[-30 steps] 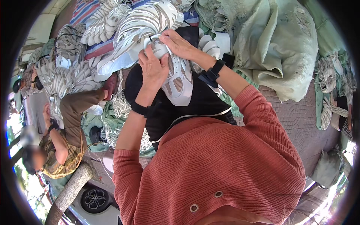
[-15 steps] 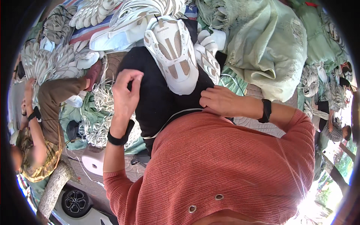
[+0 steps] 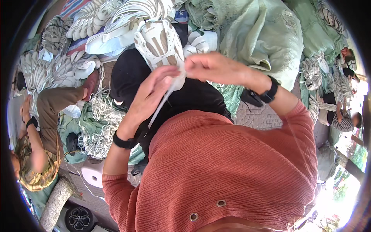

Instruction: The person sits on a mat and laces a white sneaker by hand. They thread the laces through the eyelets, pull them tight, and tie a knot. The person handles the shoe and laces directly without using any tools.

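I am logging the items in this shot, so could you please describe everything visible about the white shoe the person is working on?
The white shoe is a sneaker with beige-tan panels between raised white ribs, seemingly synthetic. It lies on black fabric over the person's lap, one end pointing away toward the pile of similar shoes. A white lace hangs from its near end. The left hand and right hand meet at that end, pinching the lace.

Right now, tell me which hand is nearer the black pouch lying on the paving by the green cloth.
Right. The right hand is up-left of the black pouch, with its wrist just above it. The left hand sits farther left, at the white shoe and lace.
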The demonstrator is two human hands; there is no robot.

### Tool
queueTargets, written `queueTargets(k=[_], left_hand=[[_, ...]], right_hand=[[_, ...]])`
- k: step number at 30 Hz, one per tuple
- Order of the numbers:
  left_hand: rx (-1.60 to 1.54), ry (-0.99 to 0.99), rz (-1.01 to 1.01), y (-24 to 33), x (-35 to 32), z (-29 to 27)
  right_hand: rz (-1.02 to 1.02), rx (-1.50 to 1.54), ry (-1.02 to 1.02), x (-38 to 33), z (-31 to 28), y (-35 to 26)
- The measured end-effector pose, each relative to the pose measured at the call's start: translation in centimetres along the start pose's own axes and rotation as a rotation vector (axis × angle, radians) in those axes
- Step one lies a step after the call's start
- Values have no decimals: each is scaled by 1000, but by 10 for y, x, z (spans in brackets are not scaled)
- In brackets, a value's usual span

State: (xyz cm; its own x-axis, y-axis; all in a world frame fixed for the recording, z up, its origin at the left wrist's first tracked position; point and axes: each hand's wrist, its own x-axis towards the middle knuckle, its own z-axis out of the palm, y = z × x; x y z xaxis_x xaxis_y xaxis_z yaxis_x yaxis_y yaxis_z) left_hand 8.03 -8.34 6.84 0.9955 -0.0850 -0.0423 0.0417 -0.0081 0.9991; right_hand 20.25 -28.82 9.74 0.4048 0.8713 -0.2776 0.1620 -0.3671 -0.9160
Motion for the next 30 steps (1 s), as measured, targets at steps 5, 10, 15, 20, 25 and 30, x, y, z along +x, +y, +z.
queueTargets(k=[5,10,15,20,25,30], left_hand=[[-294,-168,-212,19,10,-33],[-129,189,-218,28,-34,-139],[29,380,-265,16,-61,-197],[204,434,-230,39,-49,-198],[571,110,146,37,15,-163],[861,76,271,46,71,-114]], right_hand=[[-376,-353,349,20,-56,-14],[-176,-524,824,-16,-155,35],[31,-955,1153,-51,-261,109],[569,-1385,780,-57,-313,160],[-161,-561,403,68,-157,39],[-282,202,133,122,-10,-49]])
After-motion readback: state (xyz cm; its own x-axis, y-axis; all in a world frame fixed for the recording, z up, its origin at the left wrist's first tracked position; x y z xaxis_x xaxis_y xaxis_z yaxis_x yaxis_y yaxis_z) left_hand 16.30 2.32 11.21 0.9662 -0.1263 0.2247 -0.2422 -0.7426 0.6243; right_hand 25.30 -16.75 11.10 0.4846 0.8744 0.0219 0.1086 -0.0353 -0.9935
